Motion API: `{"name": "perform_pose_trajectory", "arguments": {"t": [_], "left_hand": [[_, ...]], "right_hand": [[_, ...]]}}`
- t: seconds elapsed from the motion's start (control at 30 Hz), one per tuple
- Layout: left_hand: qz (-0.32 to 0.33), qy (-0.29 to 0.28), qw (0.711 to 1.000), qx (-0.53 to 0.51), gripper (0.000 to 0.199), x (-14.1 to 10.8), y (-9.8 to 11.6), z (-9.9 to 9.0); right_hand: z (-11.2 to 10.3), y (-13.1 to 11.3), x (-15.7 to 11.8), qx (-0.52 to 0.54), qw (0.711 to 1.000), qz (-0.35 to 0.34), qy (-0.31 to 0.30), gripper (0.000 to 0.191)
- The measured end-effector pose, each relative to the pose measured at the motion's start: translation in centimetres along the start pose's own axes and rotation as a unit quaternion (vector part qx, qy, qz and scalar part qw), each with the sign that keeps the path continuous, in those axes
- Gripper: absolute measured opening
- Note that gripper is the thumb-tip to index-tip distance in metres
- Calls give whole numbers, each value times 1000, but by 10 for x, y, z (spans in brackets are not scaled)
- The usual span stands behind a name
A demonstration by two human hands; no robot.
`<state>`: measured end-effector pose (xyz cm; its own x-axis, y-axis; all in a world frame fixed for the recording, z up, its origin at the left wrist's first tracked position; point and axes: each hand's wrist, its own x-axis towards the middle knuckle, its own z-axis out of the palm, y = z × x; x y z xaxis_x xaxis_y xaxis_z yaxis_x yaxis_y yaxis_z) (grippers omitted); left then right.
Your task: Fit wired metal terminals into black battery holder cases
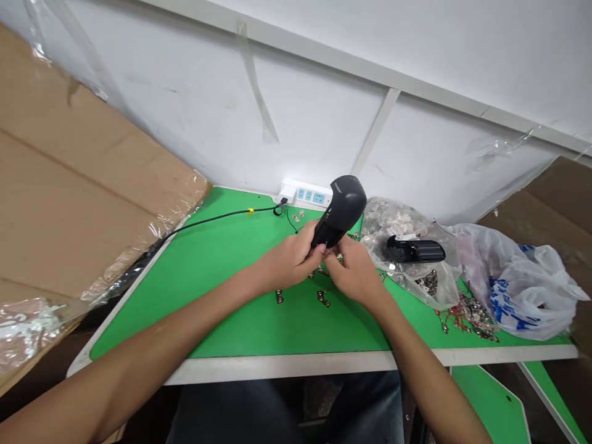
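1. Head view: a white panelled wall with pale battens rises behind the bench; a brown cardboard sheet, partly under clear tape, leans in from the left.
2. Green-topped table with a white edge, running across the middle of the view, below the wall.
3. Left forearm, bare, slanting from the lower left corner up toward the centre; right forearm, bare, slanting from the lower right, so that the two converge over the table.
4. White translucent plastic bag with blue print, at the table's right; a clear plastic bag of small parts lies beside it.
5. Smooth black handheld device with a rounded, bulging head, held above the table at the centre, tilted, its head up and to the right.
6. Left hand, grasping the device's narrow lower part from the left, thumb in front; its other fingers are largely hidden.
7. Right hand, wrist angled inward, fingers bent, gripping the device's lower end with the thumb near the left thumb.
8. White power strip with light-blue sockets, behind the device.
9. Ribbed black plastic shell, resting on the clear bag.
10. Small silvery metal pieces, scattered below and around the hands.
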<state>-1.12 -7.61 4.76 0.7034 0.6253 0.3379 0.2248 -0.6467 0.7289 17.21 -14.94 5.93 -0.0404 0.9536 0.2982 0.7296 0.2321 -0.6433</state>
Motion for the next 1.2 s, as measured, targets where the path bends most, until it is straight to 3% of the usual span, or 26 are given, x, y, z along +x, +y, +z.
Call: {"name": "perform_pose_trajectory", "arguments": {"t": [0.5,0.77,1.2], "left_hand": [[-20,22,992,-122,25,-3,-1,4],[-45,-2,979,-200,23,-3,-6,9],[-29,42,968,-244,19,-5,-12,25]], "right_hand": [[0,-2,0,7,1000,-7,-29,10],[0,0,0,19,998,-9,-54,13],[-1,0,3,13,999,-14,-48,7]]}}
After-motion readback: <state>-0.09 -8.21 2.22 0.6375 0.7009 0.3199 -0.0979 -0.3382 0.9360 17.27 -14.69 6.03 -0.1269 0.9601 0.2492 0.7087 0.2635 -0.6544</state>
